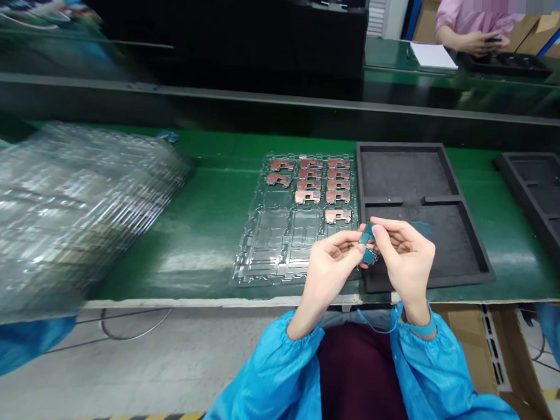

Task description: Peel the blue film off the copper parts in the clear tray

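Note:
Between my two hands is a small blue circuit board (368, 256), held over the near left edge of a black foam tray (405, 172). My left hand (334, 262) pinches its left side with thumb and fingers. The thumb and forefinger of my right hand (405, 252) close on its upper right part. Fingers cover much of the board. Left of my hands lies a clear plastic blister tray (269, 234) with several copper-coloured circuit boards (308, 196) in its far and right pockets. A blue piece (421, 228) rests in the foam tray, partly behind my right hand.
A tall stack of clear plastic trays (66, 207) stands at the left, blurred. At the right is another black foam tray (545, 190). Across the bench, a person in a pink sleeve (450, 16) handles something small. A cardboard box (518, 369) sits below the table edge.

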Demonstrator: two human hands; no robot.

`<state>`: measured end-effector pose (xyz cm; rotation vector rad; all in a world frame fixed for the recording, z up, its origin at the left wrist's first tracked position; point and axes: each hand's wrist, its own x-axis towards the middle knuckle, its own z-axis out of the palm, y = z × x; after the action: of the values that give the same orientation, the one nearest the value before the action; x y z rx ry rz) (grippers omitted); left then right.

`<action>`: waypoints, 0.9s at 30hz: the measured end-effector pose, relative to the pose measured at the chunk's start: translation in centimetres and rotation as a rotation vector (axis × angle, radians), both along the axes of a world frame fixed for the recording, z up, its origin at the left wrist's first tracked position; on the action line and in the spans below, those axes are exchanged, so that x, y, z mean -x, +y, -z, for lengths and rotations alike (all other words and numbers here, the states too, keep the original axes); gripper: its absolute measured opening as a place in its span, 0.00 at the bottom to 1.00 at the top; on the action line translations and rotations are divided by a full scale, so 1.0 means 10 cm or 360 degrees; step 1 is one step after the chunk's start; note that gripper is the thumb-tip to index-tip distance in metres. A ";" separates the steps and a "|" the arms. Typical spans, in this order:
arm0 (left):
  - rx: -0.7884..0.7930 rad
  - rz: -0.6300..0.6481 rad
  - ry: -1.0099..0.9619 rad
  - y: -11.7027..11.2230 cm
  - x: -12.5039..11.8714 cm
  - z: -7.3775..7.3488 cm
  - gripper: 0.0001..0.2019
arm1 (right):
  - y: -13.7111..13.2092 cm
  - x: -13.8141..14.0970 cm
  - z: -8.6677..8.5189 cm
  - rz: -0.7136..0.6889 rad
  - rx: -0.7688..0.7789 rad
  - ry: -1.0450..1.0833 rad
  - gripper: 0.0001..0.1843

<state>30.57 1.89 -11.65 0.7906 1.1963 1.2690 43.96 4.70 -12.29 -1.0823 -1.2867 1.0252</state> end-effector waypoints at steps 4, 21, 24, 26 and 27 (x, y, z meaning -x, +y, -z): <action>-0.0035 -0.0048 0.0015 0.00 -0.02 -0.02 0.08 | -0.03 0.00 -0.01 0.0020 -0.0103 -0.0061 0.08; -0.0247 -0.0357 0.0200 0.02 -0.13 0.05 0.14 | -0.02 0.07 0.00 0.0062 0.0014 0.0058 0.10; -0.0209 -0.0247 0.0102 0.00 -0.08 0.05 0.12 | 0.00 0.08 -0.01 0.0094 0.0029 0.0064 0.11; -0.0153 -0.0120 0.0004 -0.04 -0.05 0.05 0.12 | 0.02 0.08 -0.01 0.0088 0.0051 0.0095 0.13; -0.0129 -0.0070 -0.0040 -0.06 -0.03 0.06 0.13 | 0.02 0.08 -0.01 0.0090 0.0063 0.0113 0.14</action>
<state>30.91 1.33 -12.26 0.8089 1.1530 1.3669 43.14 4.95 -12.16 -1.0965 -1.1771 1.0416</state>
